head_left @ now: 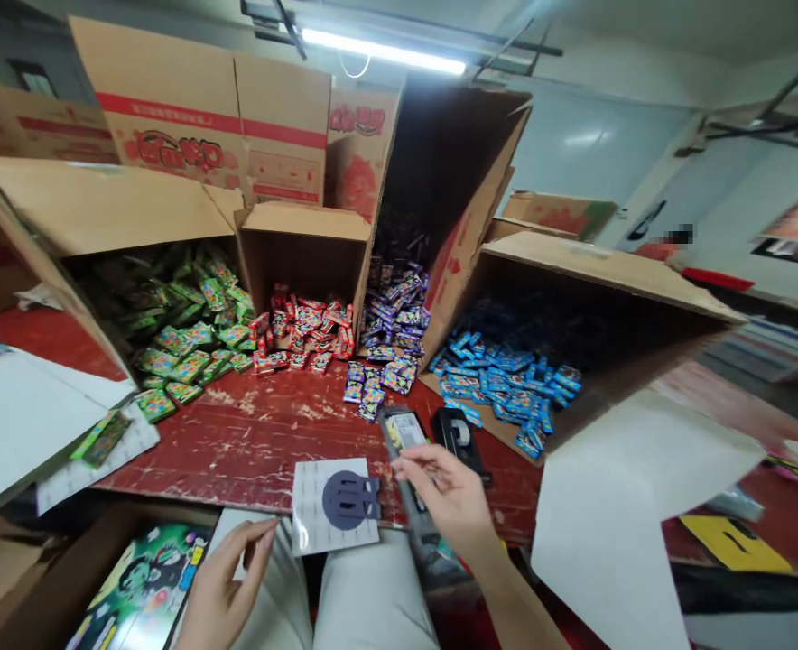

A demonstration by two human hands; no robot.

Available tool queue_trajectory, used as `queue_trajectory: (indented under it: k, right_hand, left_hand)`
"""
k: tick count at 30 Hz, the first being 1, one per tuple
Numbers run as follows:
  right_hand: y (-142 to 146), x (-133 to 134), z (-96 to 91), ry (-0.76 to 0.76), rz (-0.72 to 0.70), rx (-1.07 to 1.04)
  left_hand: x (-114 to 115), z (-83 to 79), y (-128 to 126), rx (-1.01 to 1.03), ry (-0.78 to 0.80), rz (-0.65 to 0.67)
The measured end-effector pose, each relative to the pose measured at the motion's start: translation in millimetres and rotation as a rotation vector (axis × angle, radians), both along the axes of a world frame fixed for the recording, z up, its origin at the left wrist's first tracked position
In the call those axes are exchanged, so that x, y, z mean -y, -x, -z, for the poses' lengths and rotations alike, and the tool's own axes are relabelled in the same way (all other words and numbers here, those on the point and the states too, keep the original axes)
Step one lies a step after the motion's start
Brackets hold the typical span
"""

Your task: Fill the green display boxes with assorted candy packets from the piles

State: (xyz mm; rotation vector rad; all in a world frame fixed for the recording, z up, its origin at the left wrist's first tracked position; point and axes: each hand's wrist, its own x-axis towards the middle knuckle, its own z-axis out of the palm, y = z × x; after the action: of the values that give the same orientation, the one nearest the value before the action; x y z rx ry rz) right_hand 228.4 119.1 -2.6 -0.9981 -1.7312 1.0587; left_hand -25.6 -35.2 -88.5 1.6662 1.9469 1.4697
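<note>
Right hand [450, 492] pinches a dark flat tool [405, 460], left hand [227, 587] loose-fingered and empty near white card [331, 506]; no candy packs [385, 370] picked yet, all boxes still full.

Bright tube light [384, 51] overhead w/ glare; box insides dark. Wide-angle warp at edges, slight blur on hands, bg soft.

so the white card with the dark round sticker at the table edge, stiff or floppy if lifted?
Probably light and a bit bendy: the white card looks thin and flat. It overhangs the table edge, so a push could likely tip it off.
</note>
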Motion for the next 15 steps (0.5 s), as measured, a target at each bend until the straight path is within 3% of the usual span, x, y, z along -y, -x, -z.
queue_trajectory:
  k: [2,4,8,11,15]
  right_hand:
    - [-5.4,-24.2,22.6,-0.033,0.042,0.217]
    - [-12.2,-53.8,40.5,-0.036,0.054,0.384]
    - [-6.5,-116.5,57.4,-0.037,-0.042,0.571]
    - [9.1,-156.9,65.6,-0.006,-0.182,0.726]
    - [17.2,-192.1,75.6,0.089,-0.379,0.921]
  left_hand:
    - [-11.6,7.1,-4.7,-0.055,-0.013,0.002]
    - [-32.7,22.1,-32.6,-0.15,-0.021,0.123]
    - [-86.2,59.2,-134.2,-0.427,0.006,0.465]
    - [-115.4,79.2,-190.4,-0.61,0.118,0.547]
    - [-131.2,92.9,-202.5,-0.781,0.091,0.526]
